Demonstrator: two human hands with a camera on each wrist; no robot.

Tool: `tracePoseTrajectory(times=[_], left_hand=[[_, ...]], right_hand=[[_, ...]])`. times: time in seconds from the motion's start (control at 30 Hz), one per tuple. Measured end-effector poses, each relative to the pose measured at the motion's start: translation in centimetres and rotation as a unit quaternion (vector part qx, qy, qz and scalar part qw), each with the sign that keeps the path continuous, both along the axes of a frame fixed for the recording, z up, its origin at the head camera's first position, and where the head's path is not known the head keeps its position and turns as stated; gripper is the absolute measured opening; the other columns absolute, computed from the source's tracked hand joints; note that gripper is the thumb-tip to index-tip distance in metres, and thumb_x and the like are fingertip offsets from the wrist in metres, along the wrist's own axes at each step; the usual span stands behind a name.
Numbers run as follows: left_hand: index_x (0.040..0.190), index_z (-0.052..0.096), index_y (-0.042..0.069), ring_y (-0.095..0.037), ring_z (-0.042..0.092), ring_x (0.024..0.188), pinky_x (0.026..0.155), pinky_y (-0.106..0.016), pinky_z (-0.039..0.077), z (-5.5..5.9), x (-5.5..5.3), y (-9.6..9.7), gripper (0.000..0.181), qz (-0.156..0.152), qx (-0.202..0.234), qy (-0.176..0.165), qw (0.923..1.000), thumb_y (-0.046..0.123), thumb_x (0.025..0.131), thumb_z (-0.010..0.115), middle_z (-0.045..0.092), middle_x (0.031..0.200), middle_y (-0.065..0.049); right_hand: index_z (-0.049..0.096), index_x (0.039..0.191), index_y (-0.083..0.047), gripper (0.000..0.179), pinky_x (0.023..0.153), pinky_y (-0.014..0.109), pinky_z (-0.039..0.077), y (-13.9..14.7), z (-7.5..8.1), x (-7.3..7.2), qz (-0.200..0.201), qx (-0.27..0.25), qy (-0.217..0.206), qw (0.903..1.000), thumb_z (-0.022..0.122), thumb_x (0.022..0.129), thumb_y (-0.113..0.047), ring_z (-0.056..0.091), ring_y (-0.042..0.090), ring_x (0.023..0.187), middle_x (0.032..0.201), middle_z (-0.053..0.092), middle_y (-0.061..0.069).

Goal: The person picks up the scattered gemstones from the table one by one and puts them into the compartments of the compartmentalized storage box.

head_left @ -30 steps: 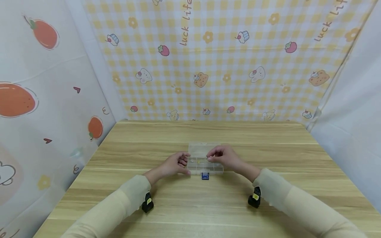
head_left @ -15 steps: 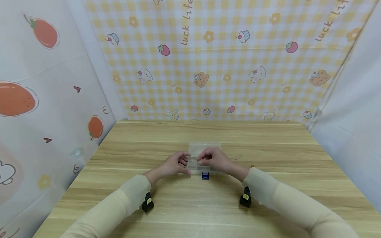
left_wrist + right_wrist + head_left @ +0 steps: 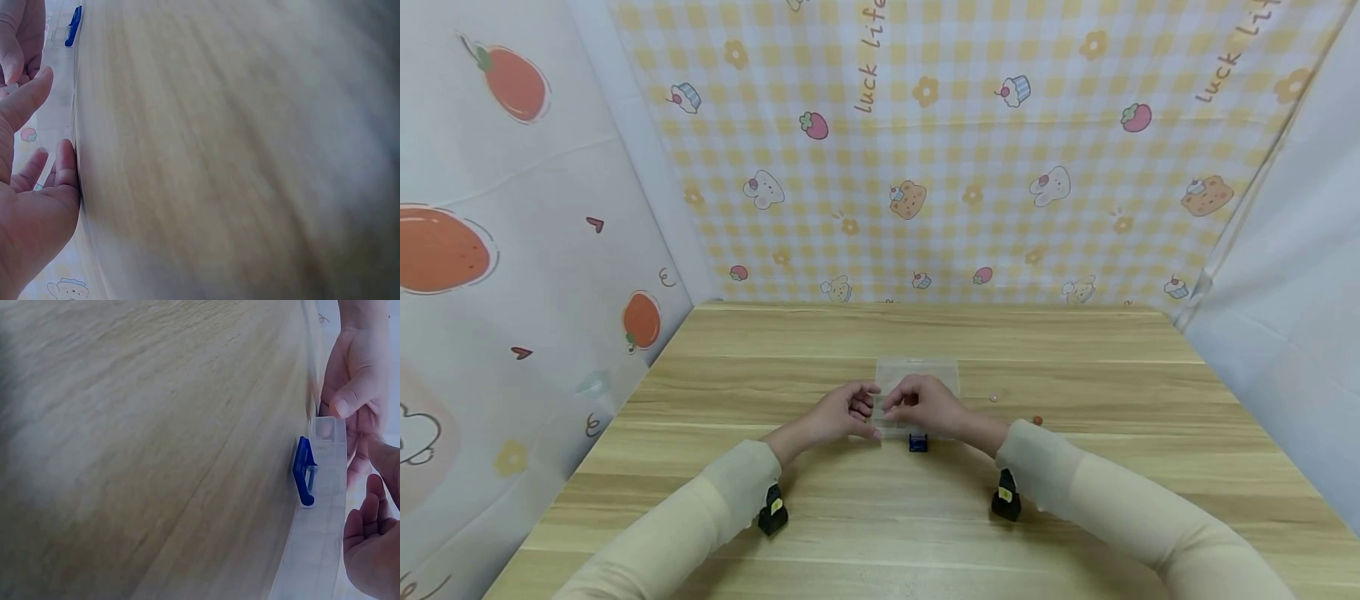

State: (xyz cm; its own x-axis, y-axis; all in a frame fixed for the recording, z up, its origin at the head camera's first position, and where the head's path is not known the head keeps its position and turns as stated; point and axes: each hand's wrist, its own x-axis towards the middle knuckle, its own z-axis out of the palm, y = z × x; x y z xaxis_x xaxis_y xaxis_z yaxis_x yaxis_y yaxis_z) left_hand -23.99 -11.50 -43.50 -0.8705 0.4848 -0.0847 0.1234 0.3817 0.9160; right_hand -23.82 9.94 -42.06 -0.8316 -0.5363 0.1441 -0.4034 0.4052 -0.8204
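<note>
On the counter (image 3: 880, 525) before you, the clear box (image 3: 324, 515) lies with its lid (image 3: 919, 367) back; your left hand (image 3: 842, 412) rests, fingers loose, at its left end. Your right hand (image 3: 928, 407) pinches a small pale piece (image 3: 11, 89), blocking most compartments. An orange bead (image 3: 1037, 420) sits beside your right sleeve (image 3: 1063, 458), a pinkish one (image 3: 994, 398) farther back.

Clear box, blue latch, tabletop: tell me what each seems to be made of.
Clear box: probably rigid, smooth plastic, see-through with straight, thin walls.
Blue latch: likely molded plastic, opaque and evenly colored.
Tabletop: wood or wood-look laminate with a soft sheen; long grain streaks show, but whether real or printed is unclear.
</note>
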Motion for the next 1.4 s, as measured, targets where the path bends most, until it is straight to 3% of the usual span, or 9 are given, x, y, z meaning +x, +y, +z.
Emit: tracePoseTrajectory(times=[0.87, 1.4], left_hand=[[0.135, 0.048, 0.001, -0.021, 0.053, 0.098, 0.086, -0.034, 0.049, -0.43, -0.22, -0.31, 0.071, -0.002, 0.006, -0.007, 0.9999, 0.002, 0.074, 0.084, 0.054, 0.111, -0.01], [0.136, 0.047, -0.001, -0.023, 0.053, 0.099, 0.087, -0.033, 0.049, -0.49, -0.33, -0.35, 0.072, -0.006, 0.012, -0.011, 0.9999, 0.002, 0.074, 0.083, 0.054, 0.111, -0.011]], right_hand=[[0.074, 0.092, -0.006, 0.01, 0.059, 0.023, 0.038, -0.86, -0.18, 0.13, 0.018, 0.01, 0.0, 0.9998, 0.077, 0.083, -0.008, 0.045, 0.013, 0.069, 0.086, 0.06, 0.0], [0.074, 0.09, -0.009, 0.008, 0.06, 0.024, 0.039, -0.79, -0.31, 0.0, 0.004, 0.025, 0.0, 0.9997, 0.077, 0.083, -0.007, 0.046, 0.014, 0.07, 0.084, 0.06, -0.002]])
